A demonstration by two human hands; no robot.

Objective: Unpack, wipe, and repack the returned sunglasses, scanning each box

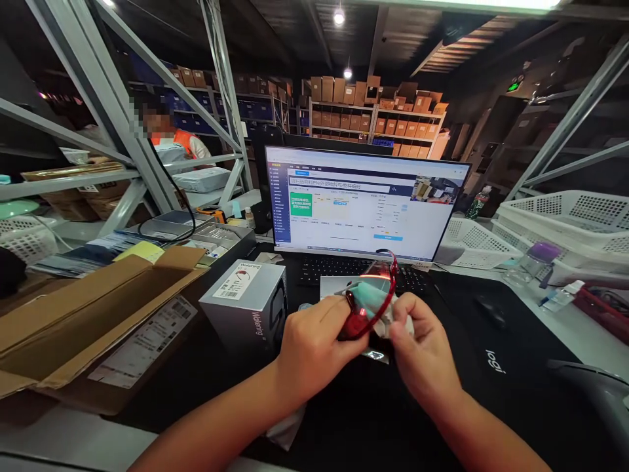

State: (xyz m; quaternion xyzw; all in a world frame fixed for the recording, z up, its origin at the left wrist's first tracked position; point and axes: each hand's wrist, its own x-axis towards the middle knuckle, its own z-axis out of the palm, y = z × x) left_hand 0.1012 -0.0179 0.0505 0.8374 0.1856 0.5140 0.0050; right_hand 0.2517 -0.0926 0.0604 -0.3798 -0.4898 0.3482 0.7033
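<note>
"Head view: how is the red eyewear pointing?"
"Its long axis is slanting up-right before the monitor, tip hooking left; the left hand is gripping it, the right hand is pinching pale cloth."
"Lettering?"
"The silver box is apparently reading 'Wakening', the mouse pad 'logi'."

Pretty dim overall; ceiling bulbs and computer monitor glow bright; edges look stretched; distant cardboard boxes kinda soft.
</note>
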